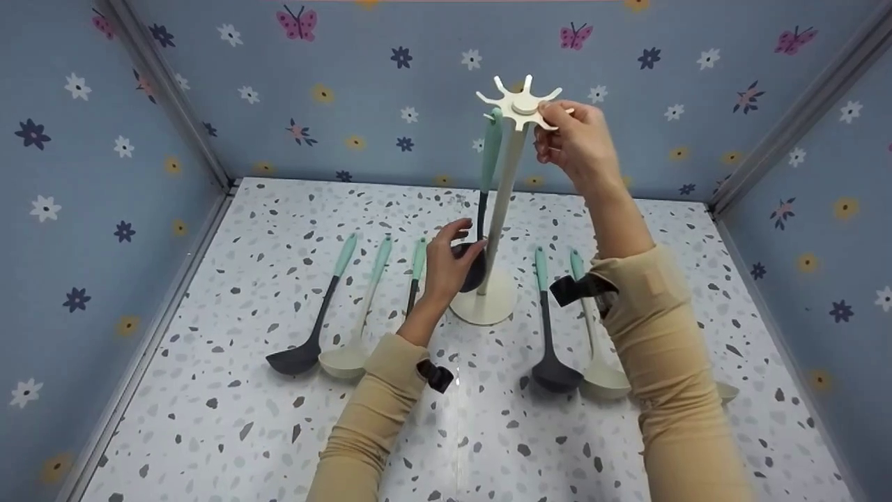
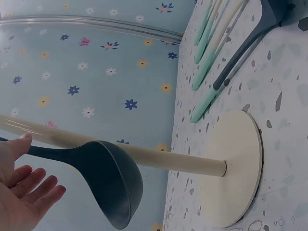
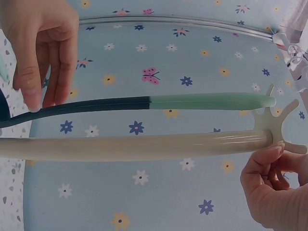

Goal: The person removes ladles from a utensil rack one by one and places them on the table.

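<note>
A ladle with a mint-green handle (image 1: 491,150) and dark bowl hangs from one hook of a cream utensil stand (image 1: 507,181). Beside the ladle's bowl and lower shaft is my left hand (image 1: 444,268). Its thumb and fingertips lie right at the dark shaft (image 3: 86,105) in the right wrist view, fingers extended. From the left wrist view, the dark bowl (image 2: 107,178) hangs uncupped, in front of the pole. My right hand (image 1: 582,143) pinches the stand's star-shaped hook top between thumb and fingers.
Left of the stand lie a dark ladle (image 1: 303,355), a cream ladle (image 1: 345,359) and another, partly hidden one (image 1: 418,258). To the right lie a dark ladle (image 1: 556,373) and cream ones (image 1: 605,380). Flowered panels (image 1: 404,90) enclose the speckled table.
</note>
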{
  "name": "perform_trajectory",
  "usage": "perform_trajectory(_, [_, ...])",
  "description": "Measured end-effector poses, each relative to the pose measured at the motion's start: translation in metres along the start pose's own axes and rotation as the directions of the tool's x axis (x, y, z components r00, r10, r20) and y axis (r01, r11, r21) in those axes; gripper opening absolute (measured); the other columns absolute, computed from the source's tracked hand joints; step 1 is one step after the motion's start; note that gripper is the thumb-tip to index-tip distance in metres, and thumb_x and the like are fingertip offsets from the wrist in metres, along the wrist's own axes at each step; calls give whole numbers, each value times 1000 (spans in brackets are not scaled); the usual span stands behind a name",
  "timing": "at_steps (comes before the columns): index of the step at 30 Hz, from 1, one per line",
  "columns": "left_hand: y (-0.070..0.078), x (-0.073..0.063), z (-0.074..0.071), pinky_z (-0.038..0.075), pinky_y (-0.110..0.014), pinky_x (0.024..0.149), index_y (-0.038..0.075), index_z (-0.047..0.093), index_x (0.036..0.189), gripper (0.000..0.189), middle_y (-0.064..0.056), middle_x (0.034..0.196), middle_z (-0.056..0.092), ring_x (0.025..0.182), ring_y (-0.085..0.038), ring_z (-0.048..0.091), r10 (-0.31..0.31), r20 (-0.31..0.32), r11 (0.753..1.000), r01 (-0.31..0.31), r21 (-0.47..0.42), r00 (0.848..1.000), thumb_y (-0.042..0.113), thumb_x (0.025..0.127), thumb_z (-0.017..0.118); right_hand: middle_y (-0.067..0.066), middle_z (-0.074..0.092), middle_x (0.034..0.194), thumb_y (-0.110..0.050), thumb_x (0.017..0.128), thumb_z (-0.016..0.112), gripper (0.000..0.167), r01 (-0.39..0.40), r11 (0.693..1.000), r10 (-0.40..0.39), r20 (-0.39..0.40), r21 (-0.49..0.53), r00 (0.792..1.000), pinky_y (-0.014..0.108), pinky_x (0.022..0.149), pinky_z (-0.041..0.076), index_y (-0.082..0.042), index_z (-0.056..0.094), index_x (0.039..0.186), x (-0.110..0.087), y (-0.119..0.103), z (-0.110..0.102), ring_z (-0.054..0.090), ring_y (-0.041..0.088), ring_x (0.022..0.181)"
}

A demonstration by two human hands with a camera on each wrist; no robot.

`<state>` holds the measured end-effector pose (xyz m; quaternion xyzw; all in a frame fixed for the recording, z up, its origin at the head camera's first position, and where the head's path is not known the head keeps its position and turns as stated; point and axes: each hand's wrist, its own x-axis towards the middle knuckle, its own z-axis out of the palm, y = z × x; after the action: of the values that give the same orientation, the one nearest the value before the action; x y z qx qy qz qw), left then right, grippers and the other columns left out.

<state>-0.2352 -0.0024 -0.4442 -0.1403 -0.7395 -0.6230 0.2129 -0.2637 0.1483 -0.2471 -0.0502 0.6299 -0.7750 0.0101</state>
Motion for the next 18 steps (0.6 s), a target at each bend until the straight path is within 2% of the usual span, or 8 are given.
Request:
perform_trajectory(3, [13,1,1,48,-45,76,-12,52,109,35,-25,102,56,93,-36,55,0,-6,999,0,-40,1000,2,79,64,10,44,63,-7,89,50,16,-4,1000,4,-2,3,1000,24,44,39,5,50,78,0,0,0,40,17,49])
perform_trajectory(6, [22,2,2,49,-42,76,-13,53,107,32,-24,98,57,91,-35,56,-21,-21,999,20,-50,1000,-1,79,63,10,44,63,-7,89,50,17,-11,1000,11,-10,6,1000,23,44,38,4,51,77,0,0,0,41,17,49])
perform_trajectory(11, [0,6,10,50,-28,73,-7,56,106,28,-16,94,61,88,-21,59,-40,-40,999,38,-28,998,4,81,63,10,44,62,-8,89,50,17,-18,1000,18,-19,4,1000,23,44,39,3,50,76,0,0,1,41,17,49])
perform_trajectory(13, [-10,7,13,50,-26,72,-5,58,105,26,-15,93,62,86,-18,60,-20,-49,999,19,-33,999,6,82,62,10,44,63,-8,89,50,16,-18,1000,17,-21,-2,1000,23,44,39,3,51,77,0,0,1,41,17,49])
perform_trajectory(18, [-16,4,16,51,-26,71,-5,61,98,20,-15,90,63,82,-20,61,34,-99,998,-39,-51,995,8,82,62,10,44,63,-9,89,50,17,-20,1000,20,-22,-1,1000,23,44,39,3,51,77,0,0,1,41,17,50])
